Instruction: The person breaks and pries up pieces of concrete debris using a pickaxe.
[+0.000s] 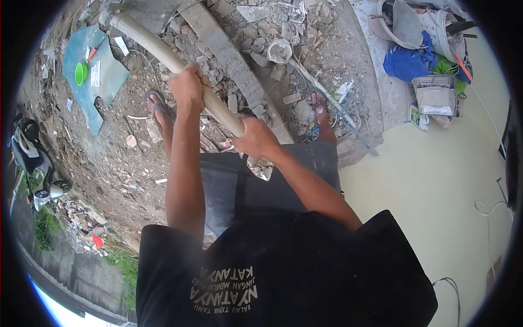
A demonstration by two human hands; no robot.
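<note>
A thick pale wooden handle (150,44) runs slantwise from the upper left down to the middle of the view. My left hand (188,87) is wrapped round it partway along. Its lower end sits in my right hand (256,137), whose fingers close round it. At the handle's far end, near the top left edge, a greyish head is partly visible and blurred. Below and beyond the handle lie broken stones and rubble (218,68), with a long concrete beam (229,60) crossing them. My feet in sandals stand on either side of the beam.
A bluish glass sheet (111,76) with a green bowl (81,73) lies at the upper left. A round cup-like piece (279,52) and a pipe (321,90) rest in the rubble. Buckets (395,24), a blue cloth (408,59) and cables are at the right; a motorbike (38,158) stands far left.
</note>
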